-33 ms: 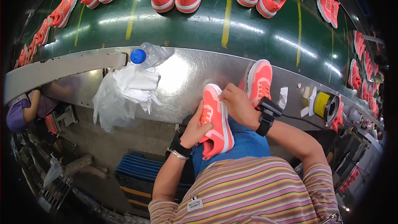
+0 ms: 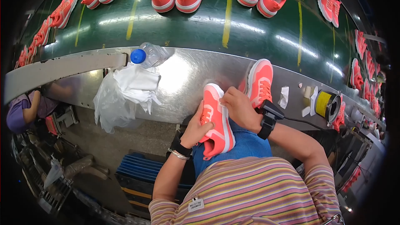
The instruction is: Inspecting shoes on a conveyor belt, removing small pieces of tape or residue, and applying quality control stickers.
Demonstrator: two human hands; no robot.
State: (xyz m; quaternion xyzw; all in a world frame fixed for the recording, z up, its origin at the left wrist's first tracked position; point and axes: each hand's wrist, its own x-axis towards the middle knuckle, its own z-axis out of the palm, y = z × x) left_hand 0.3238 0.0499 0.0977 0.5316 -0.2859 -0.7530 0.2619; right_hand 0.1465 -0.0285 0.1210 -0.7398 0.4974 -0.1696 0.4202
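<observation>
My left hand (image 2: 199,130) is wrapped around a coral-pink sneaker (image 2: 217,118) with a white sole, its thumb across the laces. The toe points away from me, toward the metal bench, and the heel is near my lap. Against the sneaker's right side, close to the toe, press the pinched fingertips of my right hand (image 2: 239,106). Whatever is between those fingertips, if anything, is hidden. A second coral sneaker (image 2: 261,79) lies on the bench just beyond my right hand.
A metal bench (image 2: 183,96) runs along a green conveyor (image 2: 191,31) carrying several pairs of coral sneakers. On the bench are a blue-capped clear bottle (image 2: 153,55), white cloths (image 2: 137,81), a yellow-labelled spool (image 2: 323,105) and a paper scrap (image 2: 283,97). Another person (image 2: 25,110) sits far left.
</observation>
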